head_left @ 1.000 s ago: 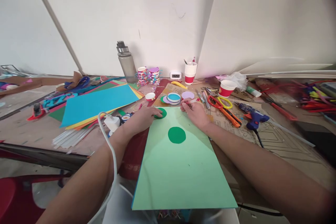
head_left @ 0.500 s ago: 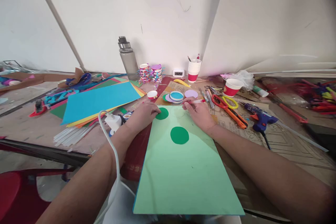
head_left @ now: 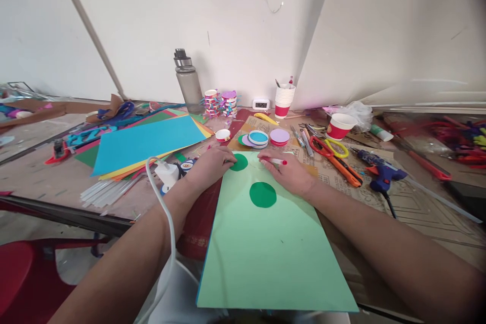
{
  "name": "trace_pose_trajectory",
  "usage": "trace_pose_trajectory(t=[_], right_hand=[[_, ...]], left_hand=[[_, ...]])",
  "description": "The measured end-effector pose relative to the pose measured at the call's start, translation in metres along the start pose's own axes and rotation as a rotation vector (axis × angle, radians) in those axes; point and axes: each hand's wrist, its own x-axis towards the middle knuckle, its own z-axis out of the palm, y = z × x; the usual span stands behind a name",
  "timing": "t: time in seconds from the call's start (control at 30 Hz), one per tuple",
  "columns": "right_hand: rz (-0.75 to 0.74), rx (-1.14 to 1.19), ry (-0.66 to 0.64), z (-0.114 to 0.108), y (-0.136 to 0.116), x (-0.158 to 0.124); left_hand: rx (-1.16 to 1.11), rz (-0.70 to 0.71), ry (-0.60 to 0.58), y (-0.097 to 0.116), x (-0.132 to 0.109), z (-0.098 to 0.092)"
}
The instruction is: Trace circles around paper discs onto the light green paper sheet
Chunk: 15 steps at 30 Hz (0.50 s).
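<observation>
A light green paper sheet lies in front of me, with one dark green circle near its middle and another dark green circle by its top left corner. My left hand is closed at that corner, fingertips pressed together on the sheet at the circle's edge. In my right hand is a pen with a red end, gripped between the fingers. Its tip is hidden by the hand, over the sheet's upper part, where a faint round outline shows.
Short cup pieces with blue and lavender tops stand beyond the sheet. To the right lie scissors, an orange cutter and a glue gun. Coloured papers and a white cable are on the left.
My right hand has drawn the pen lower and nearer over the sheet, uncovering the lavender-topped piece. My left hand keeps its place at the corner. The view has shifted slightly.
</observation>
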Motion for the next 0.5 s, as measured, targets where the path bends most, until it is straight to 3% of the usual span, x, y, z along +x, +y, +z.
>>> trace_pose_trajectory(t=[0.2, 0.4, 0.5], right_hand=[[0.011, -0.024, -0.043, -0.0009, -0.0033, -0.0006], [0.009, -0.030, -0.058, 0.0004, -0.0008, -0.0014], [0.018, 0.017, -0.033, 0.0002, 0.0000, -0.0014]], left_hand=[[-0.046, -0.020, 0.021, 0.0001, 0.0008, 0.0005], [-0.121, -0.093, 0.228, -0.0016, 0.0004, 0.0014], [-0.124, -0.033, 0.233, -0.0005, 0.0001, 0.0018]])
